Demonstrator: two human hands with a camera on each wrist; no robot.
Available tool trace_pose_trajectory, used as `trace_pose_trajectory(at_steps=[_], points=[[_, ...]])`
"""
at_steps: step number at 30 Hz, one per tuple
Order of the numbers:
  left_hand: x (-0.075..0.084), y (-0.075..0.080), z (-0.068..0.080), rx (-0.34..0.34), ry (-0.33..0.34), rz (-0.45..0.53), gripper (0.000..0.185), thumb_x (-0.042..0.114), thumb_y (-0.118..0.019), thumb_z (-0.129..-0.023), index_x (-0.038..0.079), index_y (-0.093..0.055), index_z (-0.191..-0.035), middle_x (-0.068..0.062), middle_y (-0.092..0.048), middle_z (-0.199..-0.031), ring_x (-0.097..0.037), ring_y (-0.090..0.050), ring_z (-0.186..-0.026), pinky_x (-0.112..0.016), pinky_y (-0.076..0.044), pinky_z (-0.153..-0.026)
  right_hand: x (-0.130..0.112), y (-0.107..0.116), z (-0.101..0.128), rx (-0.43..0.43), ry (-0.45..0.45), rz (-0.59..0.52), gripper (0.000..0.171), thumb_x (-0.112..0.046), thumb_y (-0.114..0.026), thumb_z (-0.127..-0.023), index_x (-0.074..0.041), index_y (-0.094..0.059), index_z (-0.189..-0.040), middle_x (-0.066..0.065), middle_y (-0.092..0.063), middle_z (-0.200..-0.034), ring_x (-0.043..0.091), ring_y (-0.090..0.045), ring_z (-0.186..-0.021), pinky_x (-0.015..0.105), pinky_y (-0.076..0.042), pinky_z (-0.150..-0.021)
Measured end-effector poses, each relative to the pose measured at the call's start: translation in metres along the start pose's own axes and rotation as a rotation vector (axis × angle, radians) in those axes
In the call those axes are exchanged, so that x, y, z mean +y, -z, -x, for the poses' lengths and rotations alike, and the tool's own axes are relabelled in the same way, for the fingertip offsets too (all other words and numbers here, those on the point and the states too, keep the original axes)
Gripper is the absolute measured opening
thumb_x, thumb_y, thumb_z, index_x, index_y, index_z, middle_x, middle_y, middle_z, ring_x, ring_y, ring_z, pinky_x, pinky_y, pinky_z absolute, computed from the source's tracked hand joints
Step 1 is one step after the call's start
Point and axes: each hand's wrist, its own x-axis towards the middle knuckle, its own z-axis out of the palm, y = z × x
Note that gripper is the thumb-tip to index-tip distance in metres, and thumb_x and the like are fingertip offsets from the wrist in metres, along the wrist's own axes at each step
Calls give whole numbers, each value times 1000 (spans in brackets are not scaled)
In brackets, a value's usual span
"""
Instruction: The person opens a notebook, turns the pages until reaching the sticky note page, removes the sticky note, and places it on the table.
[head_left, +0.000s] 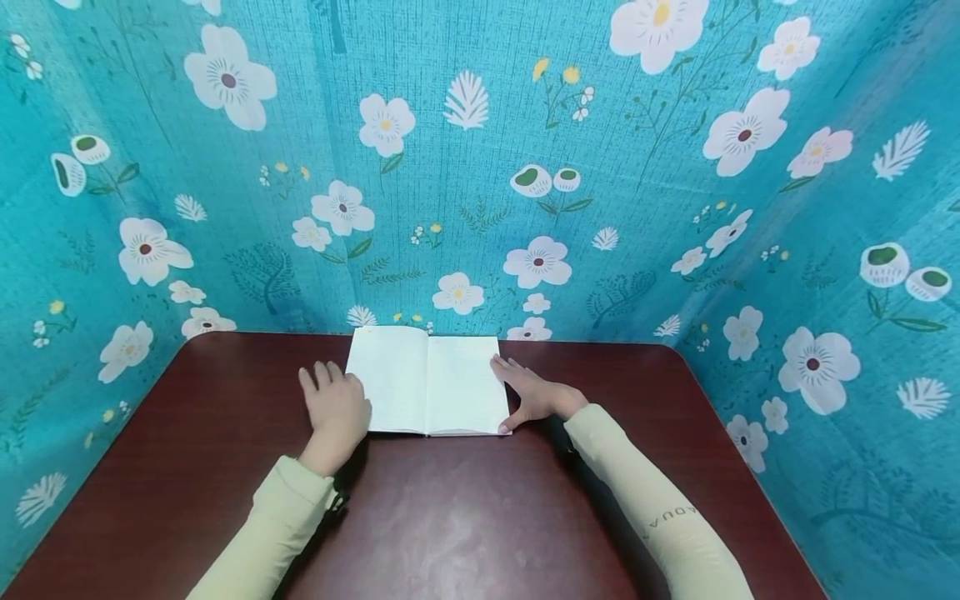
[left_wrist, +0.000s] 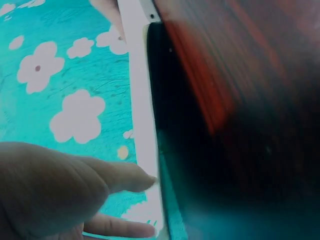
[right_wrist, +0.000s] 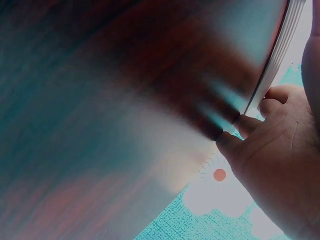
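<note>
Matt paper book point(head_left: 427, 379), glossy wooden table point(head_left: 480, 517) (reflective), woven cloth backdrop point(head_left: 480, 167)

Wrist views blurred — table point(left_wrist: 240, 100) smeared; book point(right_wrist: 277, 55) cut off at upper right; page print point(head_left: 427, 379) too small to read.
</note>
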Motion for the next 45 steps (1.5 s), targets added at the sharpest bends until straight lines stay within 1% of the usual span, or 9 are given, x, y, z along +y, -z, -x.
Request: trace_pose_trajectory(at_steps=[3,6,9,14,19,23,33,37,45], points=[[10,-8,-11,22,-45,-1,52,32,-70,-91,-13,-66,-117,-36,-53,-139,-53,-40,-137,-69,-23,-115,0,-1,1,1,7,-4,129,-51,-86,-77,-6,-2,-164,10,1,-172,35,4,-158,58,-10,-125],[18,-17,-21,14,-92,18,56,36,-66,-95,-12,-64,-124,-34,-53,-141,-52,-41,-138,-67,-27,-115,1,0,1,-2,6,2,129,-51,-86,-78,-6,-1,-164,10,1,-172,35,4,-158,57,-9,-125],[25,-25,-31,-28,-137,62,60,39,-59,-100,-10,-57,-136,-32,-48,-148,-49,-38,-142,-66,-27,-116,1,1,1,-8,1,14,130,-53,-85,-77,-7,0,-164,9,2,-172,34,4,-158,56,-9,-126],[30,-36,-43,-107,-213,131,64,42,-46,-106,-5,-44,-150,-28,-37,-158,-47,-29,-149,-64,-25,-118,1,2,1,1,27,19,130,-53,-86,-77,-3,-2,-163,13,1,-172,39,2,-157,58,-11,-125],[28,-45,-51,-179,-334,198,64,43,-39,-109,4,-33,-159,-22,-26,-165,-45,-20,-153,-63,-18,-121,1,2,0,4,31,23,131,-54,-86,-76,-3,-3,-163,13,0,-172,40,2,-157,58,-9,-125],[26,-50,-55,-216,-412,238,61,41,-39,-109,10,-30,-161,-18,-21,-168,-43,-17,-154,-64,-17,-121,0,2,0,5,18,19,131,-54,-86,-76,-4,-3,-164,12,0,-172,39,2,-157,58,-9,-125],[16,-55,-58,-298,-448,356,62,41,-42,-109,10,-30,-161,-23,-21,-166,-51,-17,-152,-70,-16,-118,-1,1,0,7,4,7,131,-54,-86,-76,-5,-2,-164,12,0,-172,39,3,-157,59,-10,-125],[13,-56,-60,-337,-442,361,64,43,-41,-109,13,-24,-163,-20,-17,-168,-48,-12,-154,-68,-12,-120,1,0,-1,6,-3,12,131,-55,-86,-76,-8,-1,-164,9,1,-172,37,3,-158,57,-11,-125],[9,-45,-59,-391,-436,354,67,42,-47,-107,12,-25,-163,-22,-16,-168,-48,-12,-154,-71,-12,-119,3,1,-1,-5,-18,21,131,-55,-86,-75,-10,-2,-165,5,2,-173,32,4,-159,54,-11,-126]])
